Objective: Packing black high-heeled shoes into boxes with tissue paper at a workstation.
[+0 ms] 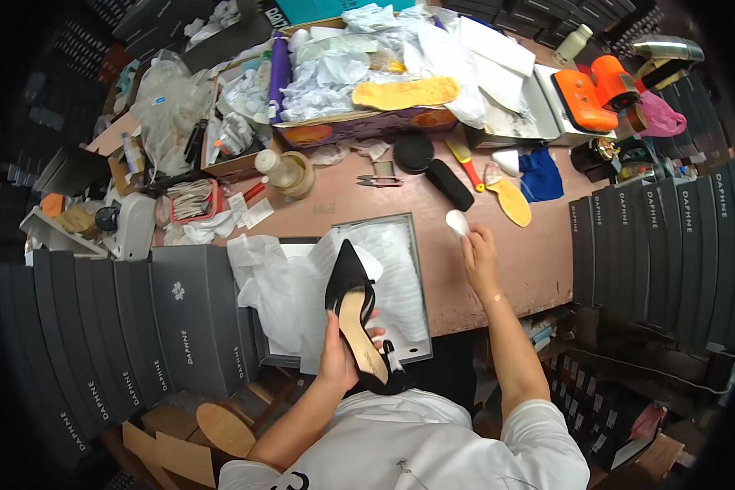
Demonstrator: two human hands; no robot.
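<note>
My left hand is closed round the middle of a black pointed-toe shoe, its toe away from me and its beige insole facing up. The shoe's heel end is close to my shirt. Beneath it lies an open grey shoe box lined with white tissue paper. Over the table to the right, my right hand pinches a small white rounded pad between thumb and fingers. Whether the pad is foam or cloth I cannot tell.
Stacked grey shoe boxes flank the table, with more boxes on the right. Beyond lie a black brush, a yellow insole, a blue cloth, small snips, a pump bottle and a carton of crumpled paper.
</note>
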